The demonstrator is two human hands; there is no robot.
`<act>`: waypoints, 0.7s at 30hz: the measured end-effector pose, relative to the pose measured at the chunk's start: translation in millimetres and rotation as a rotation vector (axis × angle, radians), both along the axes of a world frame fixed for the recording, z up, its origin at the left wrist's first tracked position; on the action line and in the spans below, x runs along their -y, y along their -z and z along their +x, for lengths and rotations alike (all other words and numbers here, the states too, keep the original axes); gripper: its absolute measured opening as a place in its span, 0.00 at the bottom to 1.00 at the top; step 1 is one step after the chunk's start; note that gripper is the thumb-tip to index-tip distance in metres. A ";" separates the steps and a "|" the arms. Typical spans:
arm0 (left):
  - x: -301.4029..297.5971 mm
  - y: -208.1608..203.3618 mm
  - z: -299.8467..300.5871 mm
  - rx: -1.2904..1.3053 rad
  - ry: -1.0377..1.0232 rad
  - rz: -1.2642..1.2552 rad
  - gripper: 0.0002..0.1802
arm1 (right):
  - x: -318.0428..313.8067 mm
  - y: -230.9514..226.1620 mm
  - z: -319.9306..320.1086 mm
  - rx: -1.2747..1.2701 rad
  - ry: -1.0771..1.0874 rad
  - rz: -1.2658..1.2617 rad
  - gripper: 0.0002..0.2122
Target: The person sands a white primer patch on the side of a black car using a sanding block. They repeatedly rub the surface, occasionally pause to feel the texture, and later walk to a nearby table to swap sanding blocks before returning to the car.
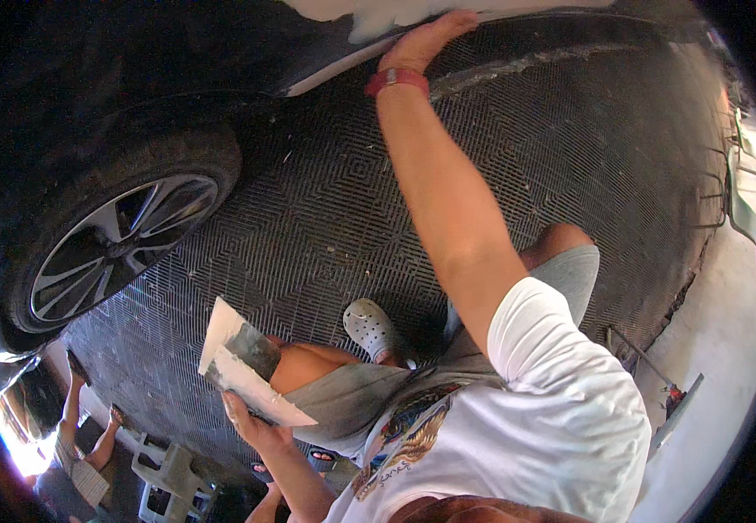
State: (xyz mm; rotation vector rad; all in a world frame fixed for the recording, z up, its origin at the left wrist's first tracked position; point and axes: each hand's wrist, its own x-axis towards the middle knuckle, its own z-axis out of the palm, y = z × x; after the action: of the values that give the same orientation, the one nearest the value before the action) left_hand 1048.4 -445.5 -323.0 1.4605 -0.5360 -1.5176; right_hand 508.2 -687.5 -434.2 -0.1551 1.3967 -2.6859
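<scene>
White-sleeved right hand is reaching far up, fingers flat on the filler patch; left hand is gripping the board low, well apart.

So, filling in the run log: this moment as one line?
right hand: flat on car body panel | left hand: holds white board with grey smear | wheel at left
</scene>
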 end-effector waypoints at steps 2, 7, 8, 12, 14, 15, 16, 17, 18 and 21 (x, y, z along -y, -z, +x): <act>13.9 1.3 -10.9 -0.038 0.023 0.009 0.31 | -8.3 -16.6 35.2 0.016 -0.036 0.092 0.51; 63.1 8.1 -79.7 -0.213 0.175 0.065 0.28 | -93.7 -21.9 116.2 0.086 -0.457 0.174 0.46; 70.8 13.2 -99.5 -0.280 0.209 0.079 0.27 | -119.7 -21.8 134.8 0.169 -0.650 0.085 0.46; 85.6 3.4 -198.4 -0.374 0.441 0.210 0.25 | -204.8 -72.1 186.9 0.463 -0.963 -0.132 0.39; 78.9 3.6 -231.7 -0.482 0.652 0.256 0.26 | -217.6 -81.1 170.6 0.454 -0.827 -0.036 0.22; 76.2 0.7 -245.1 -0.494 0.764 0.210 0.27 | -225.0 -93.5 151.5 0.478 -0.774 -0.048 0.20; 75.4 -1.0 -258.1 -0.475 0.729 0.171 0.28 | -236.0 -107.5 128.3 0.500 -0.724 -0.060 0.18; 77.1 -1.3 -270.2 -0.450 0.703 0.139 0.28 | -246.1 -114.2 110.1 0.414 -0.536 0.023 0.17; 78.2 -0.1 -279.6 -0.418 0.670 0.107 0.28 | -259.8 -128.2 94.7 0.299 -0.383 0.144 0.18; 81.3 -10.2 -307.1 -0.092 0.762 -0.191 0.28 | -297.4 -155.6 49.7 -0.400 -0.363 0.699 0.24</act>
State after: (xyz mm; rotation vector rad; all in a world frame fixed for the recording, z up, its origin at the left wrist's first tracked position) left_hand 741.3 -526.8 -312.7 1.0720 -1.2395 -2.0248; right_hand 557.9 -390.1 -278.6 -0.8104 2.0789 -1.8106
